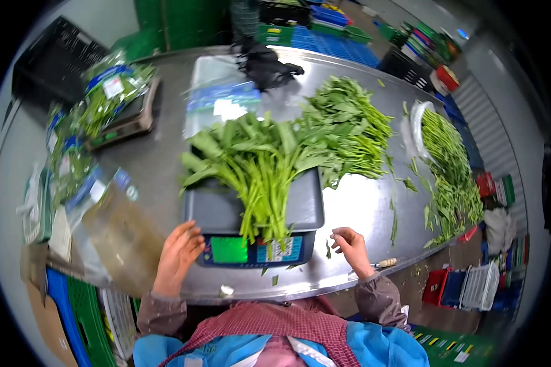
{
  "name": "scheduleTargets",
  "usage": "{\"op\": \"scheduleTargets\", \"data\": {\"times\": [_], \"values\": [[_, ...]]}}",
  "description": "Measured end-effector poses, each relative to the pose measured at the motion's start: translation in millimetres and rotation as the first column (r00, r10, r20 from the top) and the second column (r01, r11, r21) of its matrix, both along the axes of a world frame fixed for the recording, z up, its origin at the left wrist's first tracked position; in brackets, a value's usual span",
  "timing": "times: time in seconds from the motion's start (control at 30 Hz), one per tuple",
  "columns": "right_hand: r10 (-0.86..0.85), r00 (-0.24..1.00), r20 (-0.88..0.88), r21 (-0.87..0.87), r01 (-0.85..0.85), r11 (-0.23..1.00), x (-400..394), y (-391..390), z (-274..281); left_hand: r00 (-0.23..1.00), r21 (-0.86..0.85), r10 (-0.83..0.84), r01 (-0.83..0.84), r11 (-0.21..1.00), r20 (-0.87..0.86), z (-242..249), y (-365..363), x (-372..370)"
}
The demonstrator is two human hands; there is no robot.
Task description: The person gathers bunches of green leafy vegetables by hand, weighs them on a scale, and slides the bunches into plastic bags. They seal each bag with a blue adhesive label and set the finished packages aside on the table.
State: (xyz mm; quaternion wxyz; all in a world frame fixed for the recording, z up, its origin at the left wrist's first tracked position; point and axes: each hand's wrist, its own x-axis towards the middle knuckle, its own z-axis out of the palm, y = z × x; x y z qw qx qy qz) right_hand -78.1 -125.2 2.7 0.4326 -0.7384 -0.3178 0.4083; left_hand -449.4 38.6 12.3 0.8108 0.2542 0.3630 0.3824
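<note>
A bunch of leafy green stems (pixel 266 177) lies on the grey tray of a weighing scale (pixel 217 209), stem ends over the scale's lit green display and keypad. My left hand (pixel 180 251) is at the scale's front left corner, fingers apart and empty. To the right of the scale, my right hand (pixel 351 246) is held above the steel table (pixel 373 214), its fingers apart with nothing between them. Behind and right of the scale is a loose pile of greens (pixel 349 122). Clear plastic bags with a blue print (pixel 223 101) lie behind the scale.
Black plastic (pixel 266 67) lies at the back. Bagged greens (pixel 113 92) rest on another scale (pixel 131 119) at the left, with packaging (pixel 119 226) nearer. More greens (pixel 450 159) and a wooden-handled tool (pixel 382 263) are at the right. Crates (pixel 453 287) stand beyond the edge.
</note>
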Motion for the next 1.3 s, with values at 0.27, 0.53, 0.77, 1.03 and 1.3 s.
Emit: {"op": "scheduleTargets", "data": {"times": [0.27, 0.53, 0.77, 1.03, 1.3], "values": [[-0.055, 0.824, 0.563, 0.057, 0.028, 0.998, 168.1, 42.1, -68.4, 0.964, -0.065, 0.202, -0.216, 0.974, -0.172, 20.1, -28.2, 14.3], [0.064, 0.164, 0.984, -0.062, -0.016, 0.998, 237.3, 105.2, -86.5, 0.949, -0.075, 0.257, -0.274, 0.959, -0.181, 28.0, -52.8, 38.1], [0.312, 0.243, 0.919, -0.293, -0.111, 0.950, 225.3, 87.7, -94.0, 0.930, -0.096, 0.284, -0.313, 0.945, -0.233, 32.0, -60.7, 53.0], [0.288, 0.379, 0.879, -0.246, -0.156, 0.957, 218.8, 87.7, -91.2, 0.925, -0.111, 0.273, -0.310, 0.944, -0.264, 32.1, -58.3, 65.7], [0.153, 0.090, 0.984, -0.145, -0.091, 0.985, 239.4, 103.1, -91.6, 0.928, -0.117, 0.265, -0.303, 0.946, -0.261, 32.7, -58.2, 67.8]]}}
